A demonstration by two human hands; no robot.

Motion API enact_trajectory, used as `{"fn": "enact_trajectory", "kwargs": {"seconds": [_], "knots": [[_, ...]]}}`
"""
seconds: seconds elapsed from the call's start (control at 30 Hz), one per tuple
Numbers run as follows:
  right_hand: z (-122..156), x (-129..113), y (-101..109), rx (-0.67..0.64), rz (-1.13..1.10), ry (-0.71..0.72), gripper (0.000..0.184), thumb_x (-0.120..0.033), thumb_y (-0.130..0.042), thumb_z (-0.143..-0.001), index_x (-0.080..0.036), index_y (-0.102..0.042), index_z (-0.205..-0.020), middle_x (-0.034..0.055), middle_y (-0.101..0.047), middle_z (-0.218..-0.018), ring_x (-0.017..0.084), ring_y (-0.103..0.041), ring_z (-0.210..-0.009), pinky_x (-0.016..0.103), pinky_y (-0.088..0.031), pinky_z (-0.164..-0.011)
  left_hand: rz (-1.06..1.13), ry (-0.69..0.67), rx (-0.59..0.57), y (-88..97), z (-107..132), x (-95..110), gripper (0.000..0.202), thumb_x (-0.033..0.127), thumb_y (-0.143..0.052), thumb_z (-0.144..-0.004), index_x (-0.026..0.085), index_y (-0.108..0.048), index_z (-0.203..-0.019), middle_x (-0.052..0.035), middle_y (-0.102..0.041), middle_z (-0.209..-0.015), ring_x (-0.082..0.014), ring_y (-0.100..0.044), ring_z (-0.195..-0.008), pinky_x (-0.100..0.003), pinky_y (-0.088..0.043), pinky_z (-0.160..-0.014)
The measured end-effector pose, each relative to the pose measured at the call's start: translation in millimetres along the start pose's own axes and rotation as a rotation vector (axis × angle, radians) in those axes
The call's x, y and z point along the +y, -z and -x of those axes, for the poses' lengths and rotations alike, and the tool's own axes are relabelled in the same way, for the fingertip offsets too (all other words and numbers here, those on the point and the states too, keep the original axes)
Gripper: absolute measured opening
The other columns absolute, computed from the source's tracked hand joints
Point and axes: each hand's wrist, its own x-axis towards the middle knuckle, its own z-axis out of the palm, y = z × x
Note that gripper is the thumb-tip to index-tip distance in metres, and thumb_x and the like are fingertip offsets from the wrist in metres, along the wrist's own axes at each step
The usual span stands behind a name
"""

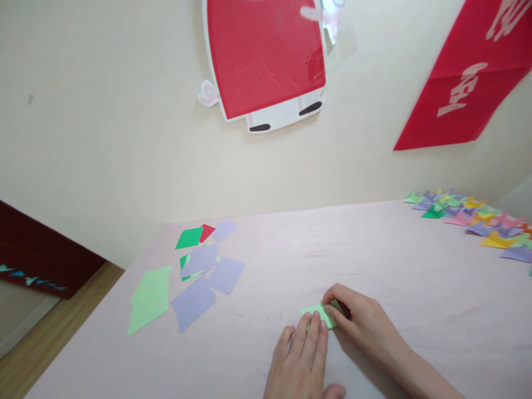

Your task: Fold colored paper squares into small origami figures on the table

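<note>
A small piece of light green paper (312,310) lies on the pale cloth of the table, partly covered by both hands. My left hand (300,354) rests with fingers stretched out, their tips pressing on the paper's near edge. At the paper's right end, my right hand (359,313) has its thumb and curled fingers pinched on the edge. The paper looks folded, but the hands hide much of it.
Loose sheets of purple paper (193,303), light green paper (150,296), dark green paper (189,238) and red paper (206,232) lie left. Several folded paper shapes (494,221) stand in rows at the far right. Behind the table is a wall (124,138).
</note>
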Motion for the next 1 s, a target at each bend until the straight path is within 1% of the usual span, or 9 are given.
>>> {"fn": "enact_trajectory", "kwargs": {"seconds": [0.1,0.3,0.37,0.53,0.6,0.7,0.77,0.9,1.0], "knots": [[-1.5,1.1,-0.4,-0.007,-0.018,-0.002,0.018,-0.028,-0.047,-0.085,-0.022,-0.064,-0.083,0.0005,-0.068,-0.073,0.017,-0.061,-0.066,0.026,-0.043,-0.062,-0.010,-0.002,0.007,-3.2,1.5,1.2,0.074,0.067,-0.034,-0.093,0.013,-0.049,-0.141,-0.0057,-0.051,-0.146,-0.0217,-0.042,-0.132,-0.035,-0.040,-0.096],[-4.3,2.0,-1.3,-0.014,-0.015,-0.009,0.017,-0.028,-0.047,-0.085,-0.023,-0.064,-0.083,-0.0008,-0.067,-0.070,0.016,-0.060,-0.064,0.026,-0.044,-0.062,0.001,-0.004,-0.021,-4.5,4.3,3.3,0.077,0.067,-0.036,-0.093,0.011,-0.044,-0.144,-0.0082,-0.049,-0.147,-0.0244,-0.043,-0.131,-0.035,-0.040,-0.094],[-4.7,2.3,-1.8,-0.006,-0.005,-0.003,0.017,-0.027,-0.048,-0.085,-0.023,-0.064,-0.082,-0.0008,-0.067,-0.071,0.016,-0.061,-0.064,0.026,-0.044,-0.061,0.008,-0.003,-0.039,-4.0,5.1,2.9,0.078,0.067,-0.037,-0.092,0.011,-0.040,-0.147,-0.0089,-0.048,-0.148,-0.0253,-0.042,-0.132,-0.035,-0.040,-0.095],[-4.2,1.7,-2.2,0.005,0.035,0.031,0.018,-0.026,-0.047,-0.086,-0.023,-0.064,-0.082,0.0005,-0.069,-0.076,0.017,-0.062,-0.068,0.026,-0.045,-0.062,0.058,-0.003,-0.127,-3.7,6.4,2.2,0.085,0.066,-0.046,-0.089,0.014,-0.026,-0.153,-0.0106,-0.044,-0.150,-0.0305,-0.041,-0.133,-0.038,-0.040,-0.097],[-3.9,2.0,-2.6,-0.002,0.053,0.044,0.018,-0.026,-0.046,-0.088,-0.023,-0.063,-0.083,0.0008,-0.069,-0.078,0.017,-0.063,-0.070,0.026,-0.045,-0.063,0.058,0.006,-0.125,-3.3,5.6,3.2,0.083,0.066,-0.043,-0.090,0.014,-0.028,-0.153,-0.0100,-0.043,-0.151,-0.0292,-0.041,-0.133,-0.038,-0.040,-0.097],[-3.6,3.5,-4.0,-0.002,0.077,0.058,0.020,-0.027,-0.043,-0.090,-0.022,-0.062,-0.084,0.0016,-0.069,-0.081,0.017,-0.064,-0.073,0.027,-0.045,-0.066,0.043,0.031,-0.074,-1.5,3.4,4.6,0.079,0.067,-0.037,-0.092,0.012,-0.035,-0.149,-0.0079,-0.045,-0.150,-0.0254,-0.043,-0.131,-0.038,-0.041,-0.095],[-3.4,4.1,-5.0,0.002,0.082,0.062,0.021,-0.027,-0.042,-0.091,-0.022,-0.062,-0.085,0.0020,-0.069,-0.082,0.017,-0.064,-0.074,0.028,-0.046,-0.068,0.038,0.039,-0.051,0.5,1.9,4.5,0.078,0.068,-0.035,-0.093,0.012,-0.037,-0.148,-0.0070,-0.047,-0.149,-0.0239,-0.045,-0.130,-0.038,-0.042,-0.094],[-2.8,2.7,-6.2,0.013,0.086,0.069,0.021,-0.027,-0.042,-0.091,-0.023,-0.062,-0.086,0.0024,-0.070,-0.082,0.018,-0.065,-0.076,0.029,-0.047,-0.070,0.042,0.021,-0.058,3.5,0.0,2.8,0.077,0.067,-0.034,-0.094,0.013,-0.036,-0.149,-0.0072,-0.047,-0.149,-0.0230,-0.045,-0.130,-0.037,-0.042,-0.094],[-2.4,0.2,-6.2,0.037,0.095,0.066,0.021,-0.026,-0.043,-0.090,-0.023,-0.062,-0.084,0.0021,-0.070,-0.081,0.018,-0.066,-0.075,0.028,-0.046,-0.067,0.047,0.030,-0.060,4.0,-0.3,2.6,0.077,0.067,-0.035,-0.093,0.013,-0.038,-0.148,-0.0067,-0.048,-0.148,-0.0234,-0.046,-0.129,-0.037,-0.042,-0.093]]}}
